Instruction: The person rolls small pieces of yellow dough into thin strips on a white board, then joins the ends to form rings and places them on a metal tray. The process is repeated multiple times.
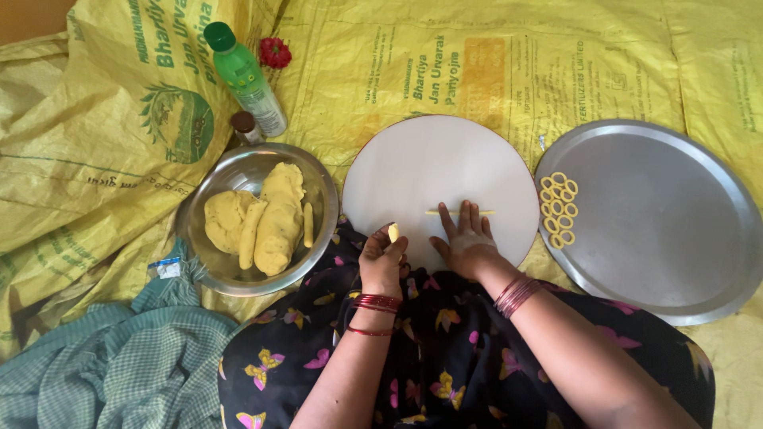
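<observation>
My right hand (467,240) lies flat on a round white board (413,163), its fingers pressing on a thin rope of yellow dough (486,212) that runs left to right. My left hand (381,258) rests at the board's near edge, closed around a small piece of yellow dough (393,232). A steel bowl (238,167) to the left holds several lumps and rolls of yellow dough (270,218). On the right, a large steel plate (668,222) carries several small dough rings (559,208) at its left rim.
A green-capped bottle (246,79), a small brown-capped jar (246,127) and a red flower (275,52) lie beyond the bowl. Yellow printed sacks (477,63) cover the floor. A teal checked cloth (119,357) lies at the lower left. My lap wears black butterfly-print fabric (445,349).
</observation>
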